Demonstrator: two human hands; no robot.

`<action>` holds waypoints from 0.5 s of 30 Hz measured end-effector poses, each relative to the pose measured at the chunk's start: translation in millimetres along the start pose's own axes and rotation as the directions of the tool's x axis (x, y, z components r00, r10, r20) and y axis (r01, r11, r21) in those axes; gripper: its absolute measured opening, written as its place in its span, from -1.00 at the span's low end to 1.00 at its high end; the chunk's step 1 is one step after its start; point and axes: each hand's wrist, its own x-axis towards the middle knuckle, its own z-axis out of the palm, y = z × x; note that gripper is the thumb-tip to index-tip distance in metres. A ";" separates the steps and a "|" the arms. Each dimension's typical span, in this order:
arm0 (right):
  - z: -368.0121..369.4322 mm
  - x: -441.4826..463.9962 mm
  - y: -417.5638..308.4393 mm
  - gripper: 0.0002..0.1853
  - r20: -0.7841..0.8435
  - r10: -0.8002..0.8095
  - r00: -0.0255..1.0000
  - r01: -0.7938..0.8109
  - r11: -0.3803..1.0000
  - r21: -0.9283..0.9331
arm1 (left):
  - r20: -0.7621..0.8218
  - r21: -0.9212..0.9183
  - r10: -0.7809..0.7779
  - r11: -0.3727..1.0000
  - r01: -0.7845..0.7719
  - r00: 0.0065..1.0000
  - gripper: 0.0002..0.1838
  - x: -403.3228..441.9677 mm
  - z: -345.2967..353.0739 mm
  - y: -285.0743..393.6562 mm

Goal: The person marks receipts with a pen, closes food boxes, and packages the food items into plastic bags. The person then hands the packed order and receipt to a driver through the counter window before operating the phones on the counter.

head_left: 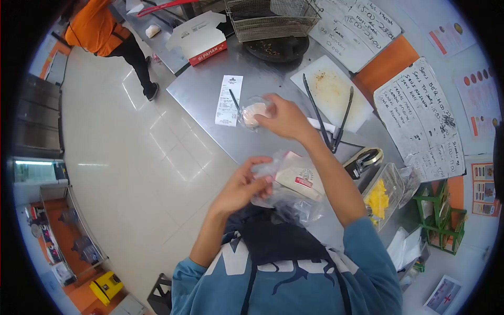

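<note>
My right hand pinches a small clear plastic packet with something pale pinkish inside, just above the steel table. What exactly the packet holds I cannot make out. Nearer my body, my left hand grips the edge of a clear plastic bag, its fingers closed on the film. Inside or behind that film lies a cream paper box with a red label. A printed receipt lies flat left of the packet, with a thin black stick across it.
Black tongs and a white cutting board lie to the right, near a tape dispenser and a clear container of yellow pieces. A printed carton and a wire basket stand at the back. A person in orange stands at far left.
</note>
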 end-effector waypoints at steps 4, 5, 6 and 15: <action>72.0 77.7 35.6 0.21 -0.149 0.175 0.973 -0.228 0.823 -0.521 | 0.231 -0.047 -0.071 0.995 0.084 0.970 -0.50 1.6 -5.0 3.4; 78.2 82.7 43.2 0.24 -0.125 0.202 0.971 -0.236 0.863 -0.447 | 0.263 -0.056 -0.085 0.993 0.103 0.961 -0.50 1.9 -8.0 4.0; 79.1 85.4 45.5 0.27 -0.098 0.222 0.970 -0.242 0.895 -0.374 | 0.292 -0.067 -0.094 0.991 0.119 0.952 -0.50 3.1 -10.8 4.9; 62.8 80.0 70.4 0.20 -0.074 0.210 0.975 -0.221 0.955 -0.199 | 0.441 -0.059 -0.167 0.975 0.214 0.882 -0.51 30.4 -30.8 14.7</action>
